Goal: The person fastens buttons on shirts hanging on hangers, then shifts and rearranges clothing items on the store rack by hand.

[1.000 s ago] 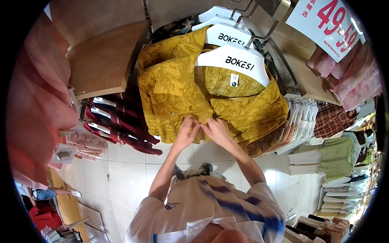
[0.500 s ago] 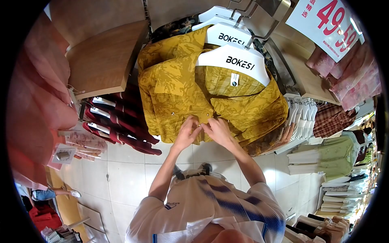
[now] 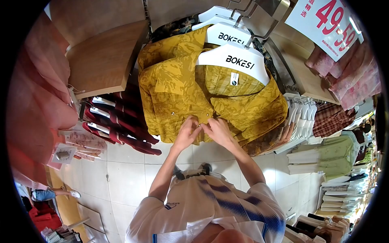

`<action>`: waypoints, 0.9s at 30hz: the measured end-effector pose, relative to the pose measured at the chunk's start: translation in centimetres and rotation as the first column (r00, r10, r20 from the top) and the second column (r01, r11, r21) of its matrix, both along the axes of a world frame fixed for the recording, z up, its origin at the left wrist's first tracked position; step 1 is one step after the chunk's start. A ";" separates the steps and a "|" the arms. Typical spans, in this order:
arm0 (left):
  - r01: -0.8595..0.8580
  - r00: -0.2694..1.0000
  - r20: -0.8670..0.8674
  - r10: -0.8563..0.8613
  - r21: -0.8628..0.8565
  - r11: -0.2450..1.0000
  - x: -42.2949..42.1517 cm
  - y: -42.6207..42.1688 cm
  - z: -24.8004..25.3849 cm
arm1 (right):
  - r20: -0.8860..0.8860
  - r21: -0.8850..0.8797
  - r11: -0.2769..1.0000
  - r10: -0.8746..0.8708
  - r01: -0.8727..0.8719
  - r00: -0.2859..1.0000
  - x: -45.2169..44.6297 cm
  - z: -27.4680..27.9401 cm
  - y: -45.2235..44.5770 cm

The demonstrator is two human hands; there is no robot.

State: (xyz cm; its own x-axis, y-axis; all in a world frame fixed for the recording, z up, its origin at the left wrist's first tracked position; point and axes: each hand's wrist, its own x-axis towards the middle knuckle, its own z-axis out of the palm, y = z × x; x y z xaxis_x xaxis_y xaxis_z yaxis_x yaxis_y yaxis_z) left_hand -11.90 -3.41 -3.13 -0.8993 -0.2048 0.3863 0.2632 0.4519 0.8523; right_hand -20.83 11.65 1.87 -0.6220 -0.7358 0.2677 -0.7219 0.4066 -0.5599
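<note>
A mustard-yellow patterned shirt (image 3: 174,91) with a collar and small shiny buttons hangs from a white hanger (image 3: 240,61) marked BOKESI. Both hands are at its front, below the open neck. My left hand (image 3: 187,133) is closed, its fingers pinching the shirt's front edge beside a button. Close on its right, my right hand (image 3: 219,131) also grips the front edge, with the thumbs nearly meeting. Whatever lies between the fingertips is too small to make out. A white neck label (image 3: 234,79) shows inside the collar.
More white hangers (image 3: 227,34) crowd behind on the metal hook (image 3: 265,30). Wooden shelves (image 3: 101,60) flank the rack. Dark red garments (image 3: 121,121) hang at left, striped ones (image 3: 298,129) at right. A price sign (image 3: 324,26) is at upper right. A person's leg (image 3: 52,193) shows far left.
</note>
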 end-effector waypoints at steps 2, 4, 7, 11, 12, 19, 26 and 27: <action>0.009 1.000 -0.002 -0.009 0.025 1.000 -0.1 0.0 -0.3 | 0.013 -0.004 1.000 -0.001 0.001 1.000 0.1 0.2 0.0; 0.003 1.000 -0.003 -0.003 0.021 1.000 0.0 0.1 -0.1 | 0.027 -0.009 1.000 -0.002 0.002 1.000 0.2 0.2 0.0; -0.005 1.000 -0.007 0.005 0.019 1.000 0.1 0.1 0.1 | 0.022 0.004 1.000 -0.006 0.006 1.000 0.2 -0.1 0.0; -0.007 1.000 -0.012 0.007 0.023 1.000 0.1 0.1 0.0 | 0.038 0.001 1.000 -0.005 0.005 0.999 0.4 0.0 0.0; -0.006 1.000 -0.012 0.006 0.023 1.000 0.2 0.1 0.0 | 0.038 -0.024 1.000 0.001 0.000 0.999 0.4 0.0 0.0; -0.020 1.000 -0.020 0.021 0.015 1.000 0.4 0.2 -0.2 | 0.043 -0.031 0.999 0.011 -0.009 0.999 0.7 -0.2 0.1; -0.018 1.000 -0.015 0.019 0.037 0.999 0.7 0.2 -0.6 | 0.024 0.011 1.000 0.025 -0.025 0.999 0.8 -0.8 0.4; -0.019 1.000 -0.017 0.020 0.038 0.999 0.8 0.4 -0.4 | 0.027 0.012 0.999 0.030 -0.031 0.999 0.9 -0.7 0.4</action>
State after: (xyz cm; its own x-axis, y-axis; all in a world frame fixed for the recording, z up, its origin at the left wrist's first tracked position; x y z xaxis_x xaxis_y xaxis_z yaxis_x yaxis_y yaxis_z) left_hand -11.15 -3.05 -3.55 -0.8881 -0.2371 0.3938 0.2697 0.4249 0.8641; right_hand -19.92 12.08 1.19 -0.6062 -0.7576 0.2418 -0.7186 0.3916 -0.5746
